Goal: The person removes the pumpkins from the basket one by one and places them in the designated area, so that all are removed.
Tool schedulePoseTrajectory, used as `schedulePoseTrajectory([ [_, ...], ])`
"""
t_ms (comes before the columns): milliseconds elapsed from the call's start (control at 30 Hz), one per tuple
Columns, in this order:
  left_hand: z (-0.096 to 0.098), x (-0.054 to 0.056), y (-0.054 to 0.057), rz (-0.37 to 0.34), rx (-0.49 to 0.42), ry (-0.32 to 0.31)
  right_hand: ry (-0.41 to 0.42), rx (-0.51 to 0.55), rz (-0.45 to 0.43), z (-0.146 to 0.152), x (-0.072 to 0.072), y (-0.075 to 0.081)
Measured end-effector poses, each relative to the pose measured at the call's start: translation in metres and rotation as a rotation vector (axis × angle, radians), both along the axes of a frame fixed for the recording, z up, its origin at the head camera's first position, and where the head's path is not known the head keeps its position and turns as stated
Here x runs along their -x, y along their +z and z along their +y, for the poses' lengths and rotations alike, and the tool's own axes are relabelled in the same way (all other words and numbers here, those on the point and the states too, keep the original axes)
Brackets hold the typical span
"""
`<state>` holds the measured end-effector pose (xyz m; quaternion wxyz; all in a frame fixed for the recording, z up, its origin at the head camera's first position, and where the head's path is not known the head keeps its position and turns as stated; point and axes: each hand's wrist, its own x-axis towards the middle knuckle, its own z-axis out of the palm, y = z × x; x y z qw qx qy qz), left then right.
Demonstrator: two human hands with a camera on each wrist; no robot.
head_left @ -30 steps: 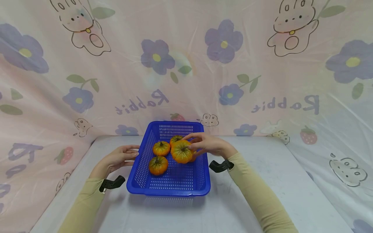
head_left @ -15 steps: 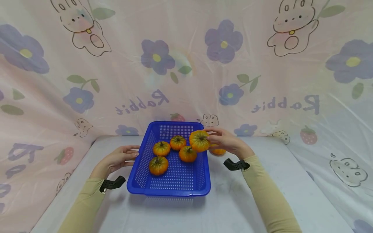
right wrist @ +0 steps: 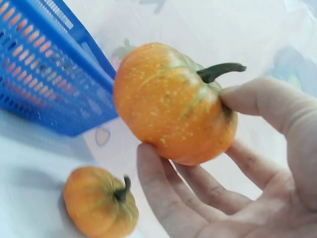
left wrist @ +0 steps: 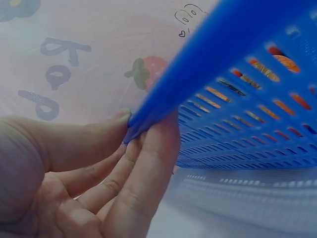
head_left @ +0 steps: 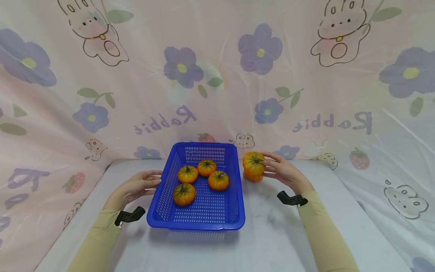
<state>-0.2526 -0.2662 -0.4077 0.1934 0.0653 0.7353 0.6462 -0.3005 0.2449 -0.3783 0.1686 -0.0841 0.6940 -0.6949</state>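
Note:
My right hand (head_left: pixel 283 172) holds a small orange pumpkin (right wrist: pixel 173 104) between thumb and fingers, lifted above the table to the right of the basket. Below it on the table sits another small pumpkin (right wrist: pixel 101 202), partly covered by the held one in the head view. At the other side, my left hand (head_left: pixel 137 187) pinches the left rim of the blue plastic basket (left wrist: pixel 168 94), thumb on the outside and fingers under the edge. Inside the basket lie several more pumpkins, among them one nearest the front (head_left: pixel 184 194) and one at the right (head_left: pixel 218 180).
The basket stands on a white table (head_left: pixel 272 234) that reaches out on both sides. Behind it hangs a pink curtain (head_left: pixel 217 98) printed with flowers and rabbits, meeting the table's back edge. A black band (head_left: pixel 292 198) sits on each wrist.
My right hand has carried the pumpkin from above the basket out over its right rim, to above the pumpkin on the table. The left hand stays at the basket's rim.

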Motion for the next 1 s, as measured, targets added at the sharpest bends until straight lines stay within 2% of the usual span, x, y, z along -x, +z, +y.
schedulePoseTrajectory([
  [133,0.0,0.0,-0.001,-0.003,0.001,0.009,-0.071,0.072,-0.043,0.019,-0.001,-0.009],
  [300,0.0,0.002,-0.004,-0.019,-0.007,0.019,-0.126,0.123,-0.048,0.034,-0.001,-0.017],
  [533,-0.001,0.002,-0.005,-0.011,-0.003,0.024,-0.219,0.118,-0.088,0.047,-0.002,-0.03],
  [1000,-0.001,0.0,-0.002,0.003,-0.015,0.003,-0.297,0.062,-0.139,0.063,-0.004,-0.049],
])
